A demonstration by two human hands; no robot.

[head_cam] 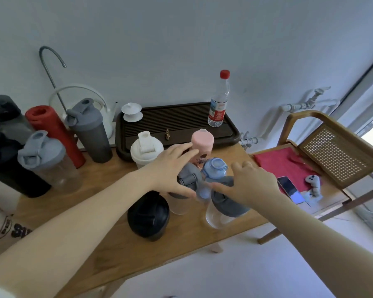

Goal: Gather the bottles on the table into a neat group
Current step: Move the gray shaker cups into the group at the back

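Note:
Several bottles stand close together at the middle of the wooden table [108,190]: a white shaker [145,149], a pink bottle [202,143], a light blue bottle [214,168], a clear shaker with a grey lid [187,179], a clear bottle with a dark grey lid [226,208] and a black-lidded bottle [148,216]. My left hand [172,168] is spread over the grey-lidded shaker, thumb along its near side, fingers pointing at the pink bottle. My right hand [250,183] is spread above the dark-grey-lidded bottle, thumb across its lid. Neither hand grips anything.
A second cluster stands at the left: a dark grey shaker [88,130], a red bottle [54,134], a clear shaker [45,160] and black bottles [9,158]. A red-capped water bottle [219,104] stands on the dark tea tray [181,117]. At the right, a chair [332,151] holds a phone [290,189].

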